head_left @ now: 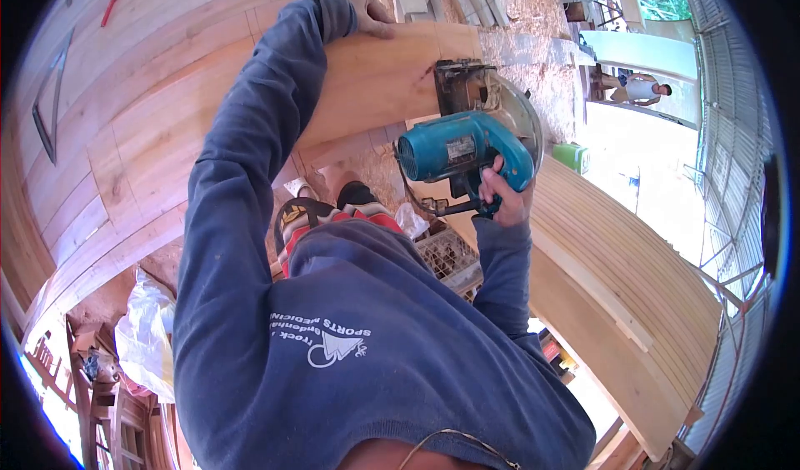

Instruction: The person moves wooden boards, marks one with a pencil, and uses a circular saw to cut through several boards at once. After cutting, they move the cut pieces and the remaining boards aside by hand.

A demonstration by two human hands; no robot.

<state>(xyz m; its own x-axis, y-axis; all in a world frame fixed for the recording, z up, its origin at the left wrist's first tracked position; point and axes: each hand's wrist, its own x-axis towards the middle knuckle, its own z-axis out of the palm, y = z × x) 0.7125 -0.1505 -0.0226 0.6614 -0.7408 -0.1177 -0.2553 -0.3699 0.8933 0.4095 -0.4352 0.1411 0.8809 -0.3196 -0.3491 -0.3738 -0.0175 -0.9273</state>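
My right hand [502, 193] grips the handle of a teal circular saw [467, 141]. The saw's base and blade guard rest on the end of a light wooden board [375, 78]. My left hand [372, 16], in a dark blue sleeve, presses flat on the far part of that same board, above and left of the saw. Both arms reach out from my blue sweatshirt [333, 337], which fills the lower middle of the view.
A large panelled wooden surface [125, 120] lies to the left. A slatted wooden panel [633, 287] runs down the right. Sawdust [533, 20] covers the floor ahead. A plastic crate [450, 257] sits below. Another person [646, 89] is far off at the right.
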